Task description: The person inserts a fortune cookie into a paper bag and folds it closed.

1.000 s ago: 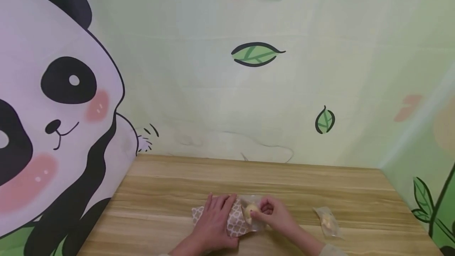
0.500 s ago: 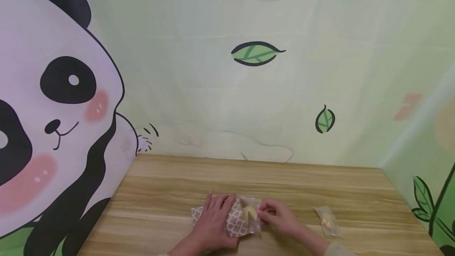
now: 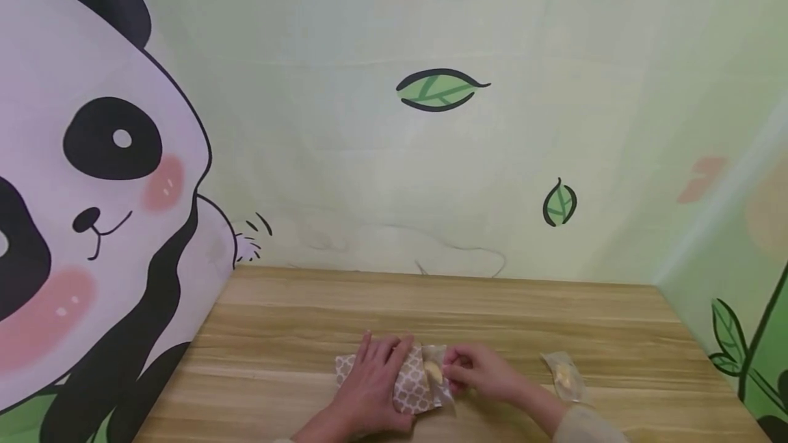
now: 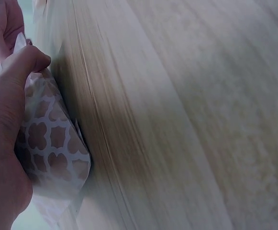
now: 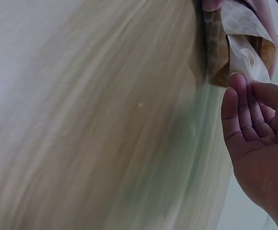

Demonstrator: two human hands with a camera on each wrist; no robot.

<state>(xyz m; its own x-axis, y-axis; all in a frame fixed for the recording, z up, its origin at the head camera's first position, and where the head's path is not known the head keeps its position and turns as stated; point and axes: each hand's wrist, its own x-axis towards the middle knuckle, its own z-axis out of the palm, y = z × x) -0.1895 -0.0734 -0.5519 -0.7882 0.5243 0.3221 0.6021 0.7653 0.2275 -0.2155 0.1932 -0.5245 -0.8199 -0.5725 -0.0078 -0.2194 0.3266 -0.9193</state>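
Observation:
My left hand grips a brown paper bag with a white lattice pattern, its fingers lying over the top and the thumb along the near side. From the bag's right-hand mouth sticks a clear packet with a pale, biscuit-like piece inside. Part of this packet is hidden inside the bag. My right hand pinches the packet's outer edge between thumb and fingers. In the right wrist view, the packet sits within the opened bag mouth, close to the fingertips. The left wrist view shows the bag bulging under my left palm.
A second clear packet with a similar pale piece lies on the wooden table, right of my right hand. Behind the table hangs a pale green backdrop printed with a panda and leaves.
My right hand has shifted from the biscuit-like piece to the packet's outer edge. Less of the packet shows outside the bag. My left hand keeps its hold, and the head view has shifted slightly.

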